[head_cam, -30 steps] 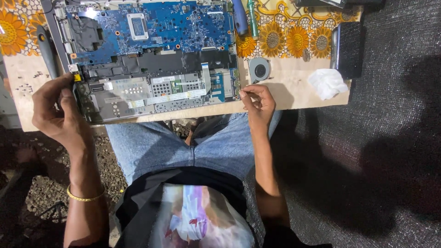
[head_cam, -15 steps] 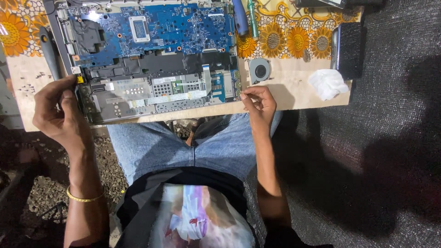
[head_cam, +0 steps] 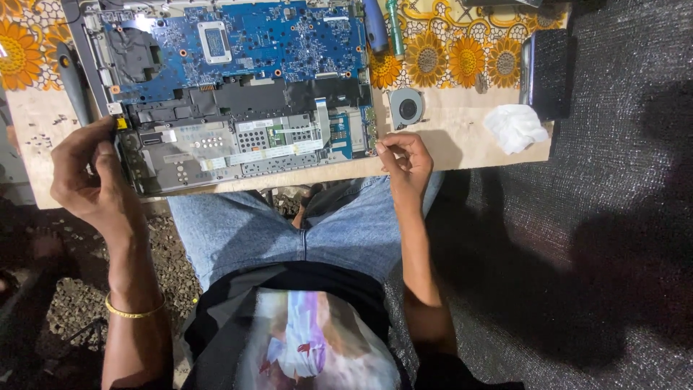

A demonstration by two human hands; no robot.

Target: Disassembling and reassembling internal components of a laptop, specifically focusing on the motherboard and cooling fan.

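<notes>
The fingers (head_cam: 108,155) of the left hand (head_cam: 90,177) are closed on the left edge of the opened laptop (head_cam: 238,94). The right hand (head_cam: 406,155) is pinched shut by its right edge; whether something tiny is held cannot be told. The cover is already off, and a small fan (head_cam: 406,108) lies out on the bench (head_cam: 462,137). The blue board is not yet taken out.

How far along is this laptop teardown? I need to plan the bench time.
Done: the cover is off, leaving the blue board exposed, and a small round fan lies loose on the wooden board. In hand: the left hand grips the laptop chassis at its left edge; the right hand pinches at its right corner. Left: the blue board sits in the chassis.
</notes>
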